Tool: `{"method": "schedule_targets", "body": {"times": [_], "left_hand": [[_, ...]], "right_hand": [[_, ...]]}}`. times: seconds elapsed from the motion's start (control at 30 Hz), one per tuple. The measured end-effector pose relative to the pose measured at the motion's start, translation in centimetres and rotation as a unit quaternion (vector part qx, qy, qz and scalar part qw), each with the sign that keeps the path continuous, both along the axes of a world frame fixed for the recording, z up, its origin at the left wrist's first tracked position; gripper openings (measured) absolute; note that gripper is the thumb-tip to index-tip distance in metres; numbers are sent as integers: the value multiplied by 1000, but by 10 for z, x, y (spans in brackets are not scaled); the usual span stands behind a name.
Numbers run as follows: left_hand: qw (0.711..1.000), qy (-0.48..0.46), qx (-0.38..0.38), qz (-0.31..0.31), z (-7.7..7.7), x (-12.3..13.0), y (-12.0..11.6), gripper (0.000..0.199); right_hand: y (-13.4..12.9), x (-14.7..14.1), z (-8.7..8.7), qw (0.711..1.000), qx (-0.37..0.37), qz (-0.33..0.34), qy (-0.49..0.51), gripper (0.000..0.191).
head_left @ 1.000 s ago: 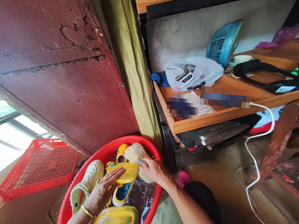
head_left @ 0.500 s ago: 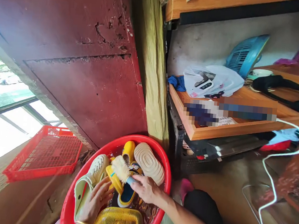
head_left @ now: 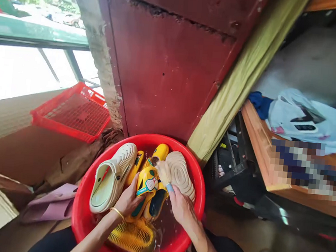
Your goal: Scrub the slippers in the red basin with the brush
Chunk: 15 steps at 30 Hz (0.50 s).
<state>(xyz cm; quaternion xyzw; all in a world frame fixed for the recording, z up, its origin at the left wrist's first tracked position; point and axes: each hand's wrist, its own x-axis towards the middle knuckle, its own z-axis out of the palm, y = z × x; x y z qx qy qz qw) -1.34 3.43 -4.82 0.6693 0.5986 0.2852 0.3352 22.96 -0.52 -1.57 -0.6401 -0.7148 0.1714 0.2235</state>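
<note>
We hold yellow slipper (head_left: pixel 147 182) in L grip (head_left: pixel 131 198), brush (head_left: pixel 166 178) in R grip (head_left: pixel 182 207), bristles nr slipper, over red tub (head_left: pixel 200 191) w/ water.

Tub (head_left: pixel 201 184) in front of the door (head_left: pixel 166 75) | clog (head_left: pixel 124 159) in tub, left | shoe (head_left: pixel 181 172) in tub, right, sole up | slipper (head_left: pixel 133 236) in tub, near side, sole up | sandal (head_left: pixel 148 179) in left hand (head_left: pixel 130 198), mid-tub | brush (head_left: pixel 169 187) in right hand (head_left: pixel 182 209), right of sandal | crate (head_left: pixel 75 112) far left of tub | curtain (head_left: pixel 235 96) right of door | bag (head_left: pixel 321 121) on shelf (head_left: pixel 258 143), right
</note>
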Motion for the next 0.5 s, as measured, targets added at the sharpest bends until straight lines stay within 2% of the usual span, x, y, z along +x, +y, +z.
{"method": "schedule_targets", "body": {"times": [0.1, 0.23, 0.4, 0.5], "left_hand": [[991, 124, -51, 13, -10, 1, 3, 70], [981, 166, -96, 32, -12, 7, 5, 70], [988, 128, -89, 8, 2, 18, -9, 87], [992, 109, -69, 16, 12, 22, -16, 79]], "right_hand": [[3, -10, -22, 996, 15, -1, -83, 52], [11, -26, -41, 995, 45, -6, -85, 50], [24, -17, -35, 999, 22, -26, 7, 45], [15, -3, -29, 996, 50, -19, 70, 50]]}}
